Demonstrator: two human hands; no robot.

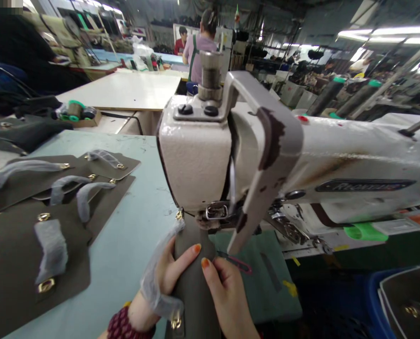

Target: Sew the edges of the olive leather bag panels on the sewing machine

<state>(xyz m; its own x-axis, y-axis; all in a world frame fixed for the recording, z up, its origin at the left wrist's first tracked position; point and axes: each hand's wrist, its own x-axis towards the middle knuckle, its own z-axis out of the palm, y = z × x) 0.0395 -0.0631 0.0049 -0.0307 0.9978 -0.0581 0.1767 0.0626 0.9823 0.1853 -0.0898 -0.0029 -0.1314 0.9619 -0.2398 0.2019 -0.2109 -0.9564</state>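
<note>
A grey-brown leather piece (193, 278) with a wrapped strap and gold rings runs under the head of a white sewing machine (231, 150). My left hand (167, 278) grips its left side, thumb lying across the top. My right hand (227, 296) presses on its right edge with the thumb, fingers curled, and a thin pink-handled tool (240, 263) pokes out from it. Both hands sit just in front of the needle area, which the machine head hides.
Several matching leather panels (36, 221) with wrapped straps lie stacked on the pale blue table (132, 235) at left. Thread spools (75, 110) sit in a tray behind. A person in a purple top (201, 47) stands at the far tables. A blue bin (400, 301) is lower right.
</note>
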